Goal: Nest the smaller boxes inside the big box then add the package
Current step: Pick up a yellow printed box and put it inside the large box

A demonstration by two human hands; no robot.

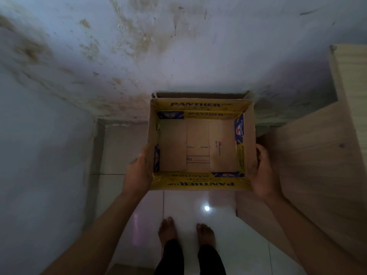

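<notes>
An open cardboard box (200, 181) with yellow flaps printed "PANTHER" hangs in the air above the white tiled floor, its brown inside bare. My left hand (139, 171) grips its left wall and my right hand (262, 171) grips its right wall. Behind and partly under it, against the wall, shows the brown rim of another box (198, 95). No package is in view.
A stained pale wall (139, 46) fills the top and left. A light wooden cabinet (317, 155) stands at the right, close to my right hand. My bare feet (186, 233) stand on the glossy floor tiles (228, 225) below the box.
</notes>
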